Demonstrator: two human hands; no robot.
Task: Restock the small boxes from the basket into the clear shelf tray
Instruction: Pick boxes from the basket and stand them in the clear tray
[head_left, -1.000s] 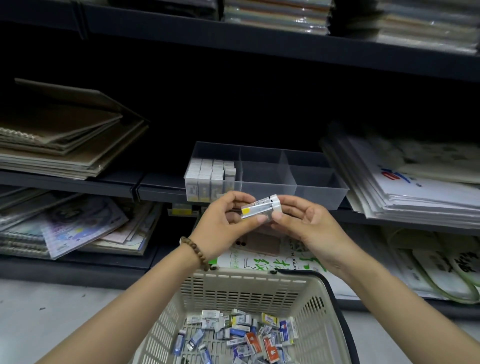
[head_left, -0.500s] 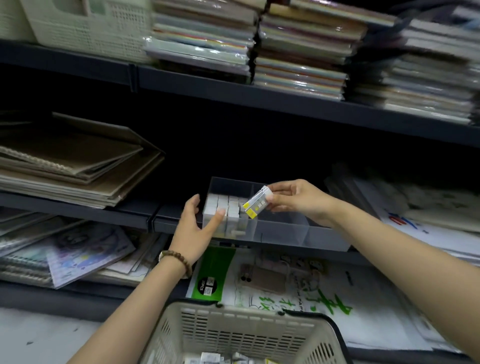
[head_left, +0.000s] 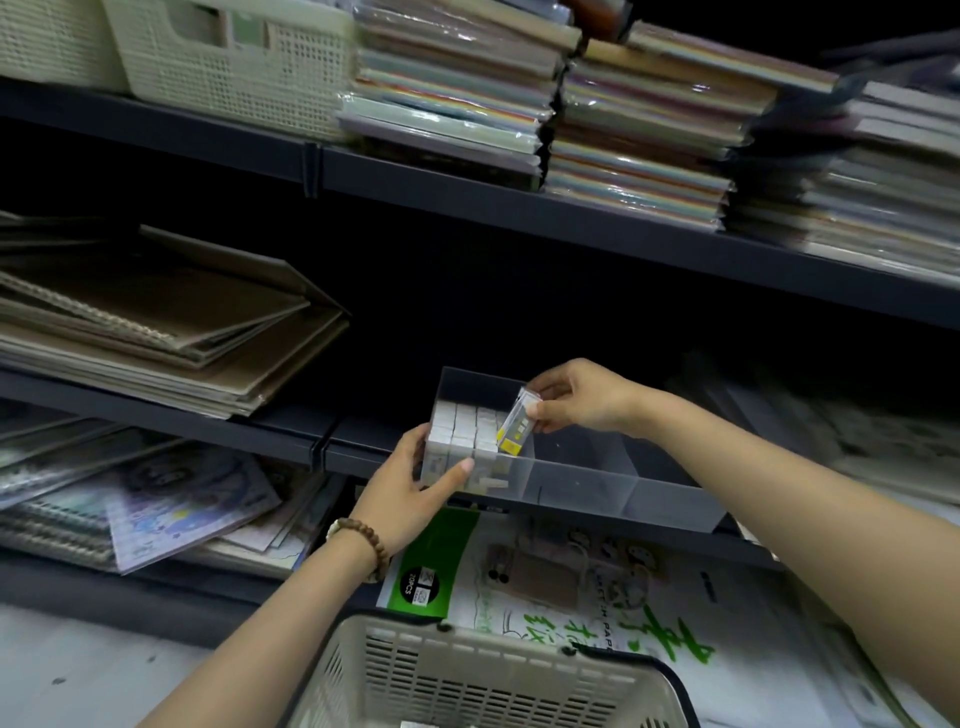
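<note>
Several rows (head_left: 462, 422) sat stocked at 9 o'clock in the clear shelf tray (head_left: 623, 491); our right grip (head_left: 576, 397) pinched another small box (head_left: 515, 428), left grip (head_left: 410, 483) clamped the tray, 3 o'clock compartments empty.

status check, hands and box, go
Left hand grips clear tray corner. Right hand pinches small box, tilted beside stocked rows. Nothing in the way.
</note>
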